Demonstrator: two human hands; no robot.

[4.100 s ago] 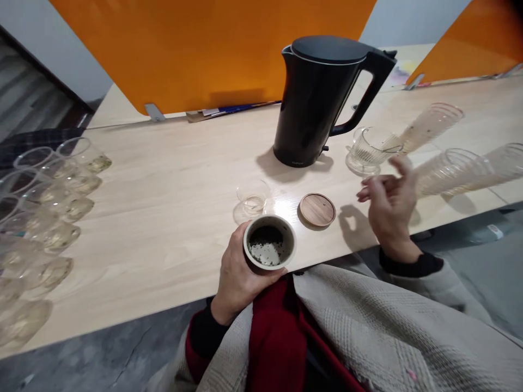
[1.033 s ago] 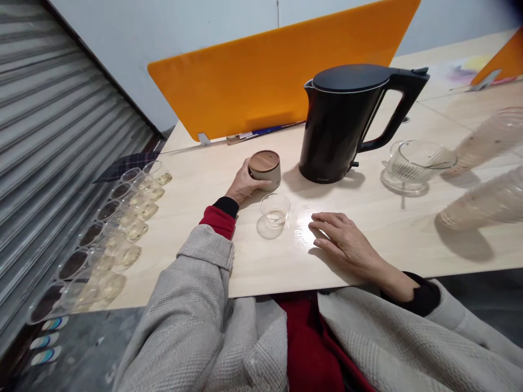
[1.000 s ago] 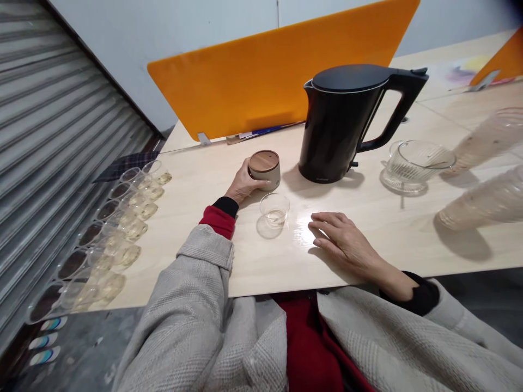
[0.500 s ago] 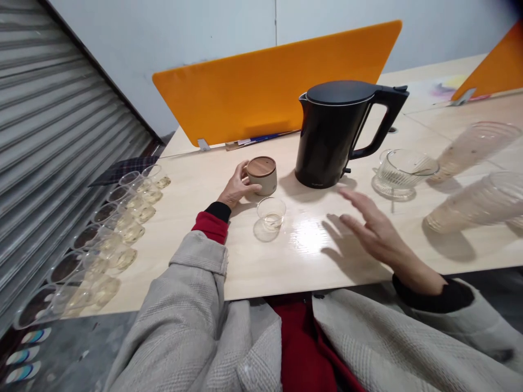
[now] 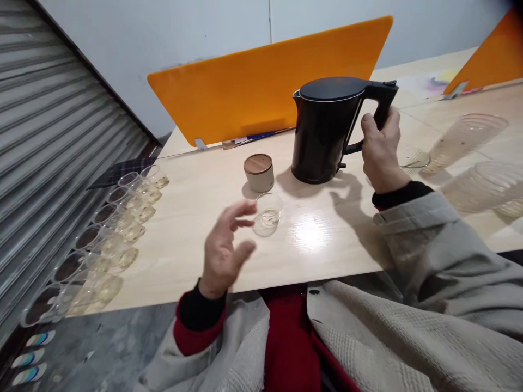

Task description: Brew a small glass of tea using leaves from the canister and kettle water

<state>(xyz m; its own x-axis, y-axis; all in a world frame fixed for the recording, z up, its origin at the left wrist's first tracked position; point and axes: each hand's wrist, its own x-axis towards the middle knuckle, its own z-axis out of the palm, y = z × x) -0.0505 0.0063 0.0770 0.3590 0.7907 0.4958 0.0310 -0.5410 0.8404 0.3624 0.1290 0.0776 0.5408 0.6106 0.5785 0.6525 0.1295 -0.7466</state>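
My right hand is wrapped round the handle of a black electric kettle, which stands upright on the table with its lid down. With fingers apart, my left hand is just left of a small clear plastic cup; it holds nothing. A little of something pale lies at the bottom of that cup. Behind the cup stands a squat grey canister with a wooden lid on. A ribbed glass cup is partly hidden behind my right wrist.
Several clear cups of pale yellow liquid line the table's left edge. Stacks of clear plastic cups lie at the right. An orange divider runs along the back, with thin papers or pens at its foot.
My left hand has let go of the canister and come back toward the table's front edge, beside the small cup. My right hand has moved up and taken the kettle's handle.
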